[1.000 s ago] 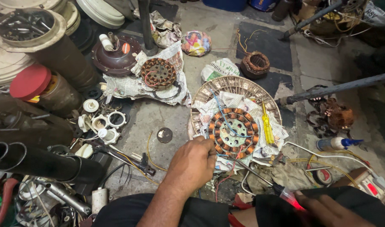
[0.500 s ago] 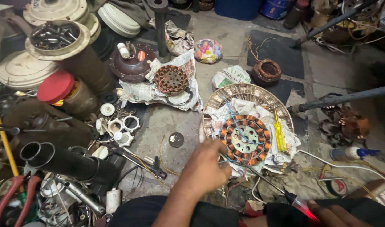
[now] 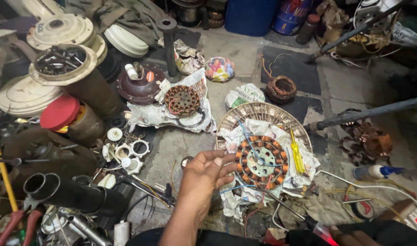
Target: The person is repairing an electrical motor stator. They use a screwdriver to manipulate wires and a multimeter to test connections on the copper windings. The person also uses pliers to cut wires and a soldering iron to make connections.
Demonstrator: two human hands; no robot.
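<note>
Left hand [image 3: 204, 175] raised over the floor, loosely open, fingers [image 3: 224, 165] half curled and spread toward the copper-wound stator [image 3: 262, 161]; fingertips just beside its left edge, nothing gripped; contact with the windings hard to judge from this angle. Stator lying flat on crumpled newspaper [image 3: 290, 182] inside a shallow woven basket [image 3: 263, 110], blue wire [image 3: 249, 143] trailing across its face; yellow screwdriver [image 3: 297, 152] resting just to its right on the same paper.

Right hand [image 3: 354, 237] barely in view at the bottom edge, mostly cut off; appears closed round the red-and-clear handle [image 3: 324, 230] of a thin-shafted tool [image 3: 281, 205] pointing up toward the stator; grip itself too cropped to be sure, tool tip lost among paper and wires.

Second stator [image 3: 182, 99] on newspaper farther back, beside a dark brown motor housing [image 3: 140, 86]; small copper coil [image 3: 280, 89] on a dark mat behind the basket. Left side crowded with cream fan covers [image 3: 62, 29], a red lid [image 3: 59, 111], a black pipe [image 3: 67, 193] and white plastic rings [image 3: 126, 152]; much of that pile overlapping and hard to separate; red plier handles [image 3: 12, 223] cut off at the lower left corner.
</note>
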